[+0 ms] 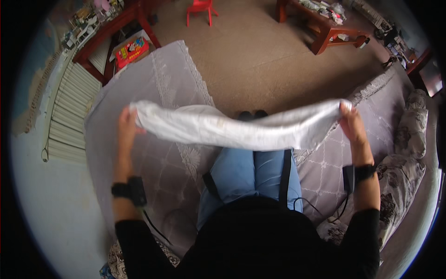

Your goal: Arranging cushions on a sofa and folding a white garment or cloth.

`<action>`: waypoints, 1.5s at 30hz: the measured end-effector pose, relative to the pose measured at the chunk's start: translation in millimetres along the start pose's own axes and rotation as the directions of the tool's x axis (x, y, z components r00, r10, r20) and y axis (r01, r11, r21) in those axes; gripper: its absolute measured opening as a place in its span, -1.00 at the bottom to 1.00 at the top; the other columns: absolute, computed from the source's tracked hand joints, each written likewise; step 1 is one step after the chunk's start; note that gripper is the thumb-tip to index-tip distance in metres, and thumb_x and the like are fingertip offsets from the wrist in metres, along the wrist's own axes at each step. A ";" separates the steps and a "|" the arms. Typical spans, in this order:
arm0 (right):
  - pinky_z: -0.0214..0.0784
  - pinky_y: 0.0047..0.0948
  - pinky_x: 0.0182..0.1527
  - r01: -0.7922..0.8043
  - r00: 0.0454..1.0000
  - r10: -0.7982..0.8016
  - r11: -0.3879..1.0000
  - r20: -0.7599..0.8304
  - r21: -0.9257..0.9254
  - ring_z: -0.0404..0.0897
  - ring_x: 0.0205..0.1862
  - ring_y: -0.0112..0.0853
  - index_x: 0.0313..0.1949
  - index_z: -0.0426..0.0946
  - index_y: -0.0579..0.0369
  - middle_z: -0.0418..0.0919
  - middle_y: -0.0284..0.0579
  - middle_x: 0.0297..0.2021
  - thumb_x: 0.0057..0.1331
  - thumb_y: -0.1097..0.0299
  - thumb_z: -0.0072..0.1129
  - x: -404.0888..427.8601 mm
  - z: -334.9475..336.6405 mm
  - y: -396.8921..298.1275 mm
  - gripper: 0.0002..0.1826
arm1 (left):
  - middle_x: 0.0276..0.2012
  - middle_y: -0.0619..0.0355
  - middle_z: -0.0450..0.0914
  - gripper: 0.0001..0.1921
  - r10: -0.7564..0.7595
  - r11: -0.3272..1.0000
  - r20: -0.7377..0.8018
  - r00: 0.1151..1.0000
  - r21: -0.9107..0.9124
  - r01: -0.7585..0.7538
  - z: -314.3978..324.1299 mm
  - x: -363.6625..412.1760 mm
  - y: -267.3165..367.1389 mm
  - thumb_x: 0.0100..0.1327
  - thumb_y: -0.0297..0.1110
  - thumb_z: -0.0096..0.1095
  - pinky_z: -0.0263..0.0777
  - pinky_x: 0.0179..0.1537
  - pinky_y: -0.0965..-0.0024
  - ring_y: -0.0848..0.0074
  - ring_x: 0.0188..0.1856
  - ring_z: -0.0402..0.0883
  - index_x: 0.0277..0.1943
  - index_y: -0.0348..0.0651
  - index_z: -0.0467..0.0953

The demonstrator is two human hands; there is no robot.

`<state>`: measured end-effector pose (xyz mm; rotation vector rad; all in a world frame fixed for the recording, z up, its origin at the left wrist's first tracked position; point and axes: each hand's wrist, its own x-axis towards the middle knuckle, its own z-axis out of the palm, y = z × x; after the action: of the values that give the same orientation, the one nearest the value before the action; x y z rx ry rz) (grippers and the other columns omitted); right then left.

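A white cloth (223,127) is stretched out in the air above my knees, blurred by motion. Its left end is gripped by my left hand (129,120), and my right hand (349,120) holds the upper corner at its right end. The cloth sags a little in the middle and hides part of my lap. Whether it is a garment or a plain cloth, I cannot tell. Beneath it are my legs in blue jeans (233,171). Each forearm wears a black strapped device with a cable.
I sit on a grey, lace-trimmed cover (153,153). Patterned cushions (400,185) lie at the right. A radiator (69,122) stands at the left wall, near a red box (131,52). Farther off are a red chair (200,7) and a wooden table (324,29) bearing small items.
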<state>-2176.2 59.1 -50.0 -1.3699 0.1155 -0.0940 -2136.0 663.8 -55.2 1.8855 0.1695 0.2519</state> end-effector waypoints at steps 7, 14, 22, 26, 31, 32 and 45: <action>0.24 -0.58 -0.16 0.204 0.912 -0.315 0.904 -0.263 -0.375 0.45 -0.30 -0.58 -0.19 0.49 0.08 0.53 -0.36 -0.34 0.18 0.17 0.12 26.5 -28.1 -84.6 -0.71 | -0.41 0.21 0.50 -0.73 0.154 0.987 -0.150 0.977 -0.016 -0.158 -30.1 86.8 106.3 0.26 -0.25 -0.05 0.31 -0.66 0.63 0.65 -0.49 0.45 -0.08 -0.23 0.40; 0.15 -0.52 0.03 0.350 0.900 -0.416 0.867 -0.129 -0.356 0.38 -0.10 -0.51 -0.13 0.46 0.25 0.45 -0.24 -0.16 0.17 0.23 0.13 -42.7 -41.5 -74.5 -0.63 | -0.21 0.18 0.43 -0.72 0.149 0.826 -0.388 0.909 -0.457 -0.331 -39.8 12.7 78.3 0.24 -0.31 0.03 0.33 -0.28 0.51 0.58 -0.23 0.43 -0.04 -0.24 0.35; 0.23 -0.47 -0.08 -0.110 0.994 0.103 0.891 -0.039 -0.441 0.45 -0.24 -0.48 -0.34 0.57 0.14 0.55 -0.23 -0.31 -0.03 0.17 0.32 -159.6 -54.5 -15.6 -0.66 | -0.25 0.11 0.42 -0.81 -0.129 0.731 -0.228 0.965 -0.680 -0.063 -72.9 -212.2 -99.4 0.28 -0.35 -0.05 0.33 -0.11 0.41 0.48 -0.17 0.42 -0.11 -0.22 0.31; 0.23 -0.53 -0.11 -0.145 0.989 0.145 0.883 -0.035 -0.446 0.45 -0.29 -0.53 -0.43 0.57 0.17 0.56 -0.25 -0.38 -0.03 0.21 0.33 -147.4 -47.9 -0.9 -0.72 | -0.28 0.11 0.43 -0.83 -0.163 0.691 -0.137 0.977 -0.723 0.014 -48.6 -230.5 -90.1 0.26 -0.40 -0.03 0.33 -0.14 0.39 0.48 -0.21 0.43 -0.13 -0.25 0.31; 0.24 -0.47 -0.09 -0.026 0.998 0.044 0.903 0.034 -0.429 0.46 -0.36 -0.54 -0.53 0.55 0.13 0.53 -0.32 -0.54 -0.05 0.20 0.36 -158.7 -45.5 -27.1 -0.74 | -0.33 0.11 0.43 -0.85 -0.021 0.712 -0.313 0.950 -0.671 -0.205 -79.5 -211.6 -57.9 0.20 -0.44 0.00 0.32 -0.16 0.40 0.47 -0.26 0.44 -0.17 -0.24 0.34; 0.25 -0.43 -0.06 0.005 0.999 0.018 0.879 0.043 -0.477 0.46 -0.42 -0.53 -0.58 0.53 0.11 0.51 -0.32 -0.58 -0.07 0.18 0.36 -161.7 -51.6 -30.9 -0.73 | -0.30 0.09 0.45 -0.84 0.022 0.725 -0.346 0.938 -0.640 -0.253 -90.8 -216.5 -59.1 0.21 -0.44 -0.04 0.32 -0.16 0.39 0.47 -0.25 0.44 -0.15 -0.25 0.34; 0.09 -0.57 -0.79 0.247 0.952 -0.257 0.966 0.165 0.078 0.28 -0.77 -0.50 -0.75 0.16 0.06 0.32 -0.19 -0.78 -0.01 0.16 0.33 -170.4 -29.4 -65.6 -0.51 | -0.30 0.13 0.45 -0.80 0.041 0.723 -0.594 0.804 -0.537 -0.434 -140.1 -276.1 -47.9 0.33 -0.30 -0.24 0.31 -0.09 0.30 0.47 -0.18 0.43 -0.15 -0.19 0.32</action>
<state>-2349.0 40.4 13.3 -1.3251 -0.2086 -0.1897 -2438.5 740.9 -81.9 1.0720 0.1786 0.9290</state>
